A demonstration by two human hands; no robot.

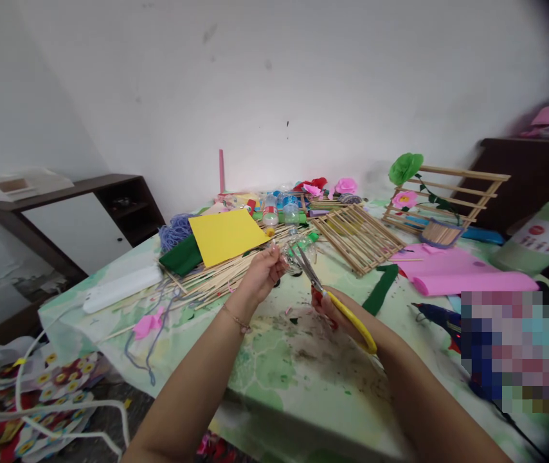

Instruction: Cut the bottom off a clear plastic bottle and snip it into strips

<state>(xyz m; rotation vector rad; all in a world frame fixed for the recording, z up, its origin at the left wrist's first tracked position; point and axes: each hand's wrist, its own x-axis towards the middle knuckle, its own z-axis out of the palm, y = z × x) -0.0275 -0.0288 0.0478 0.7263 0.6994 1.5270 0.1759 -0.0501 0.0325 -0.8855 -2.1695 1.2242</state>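
My left hand (265,269) is closed, thumb and fingertips pinched together over the middle of the table. What it pinches is too small or hidden to make out. Just beyond its fingertips is a clear plastic bottle (307,252) with a green cap; whether the fingers touch it I cannot tell. My right hand (326,305) is closed round a pair of scissors (349,316) with a yellow handle; some red shows near the fingers. Their metal blades are slightly apart, pointing up and left toward the bottle.
Behind lie thin wooden sticks (216,280), a yellow sheet (229,236), blue yarn (177,231) and clear bottles (290,209). To the right are a stick lattice (359,239), a stick stand with paper flowers (467,172), pink paper (472,273) and a glue gun (441,316).
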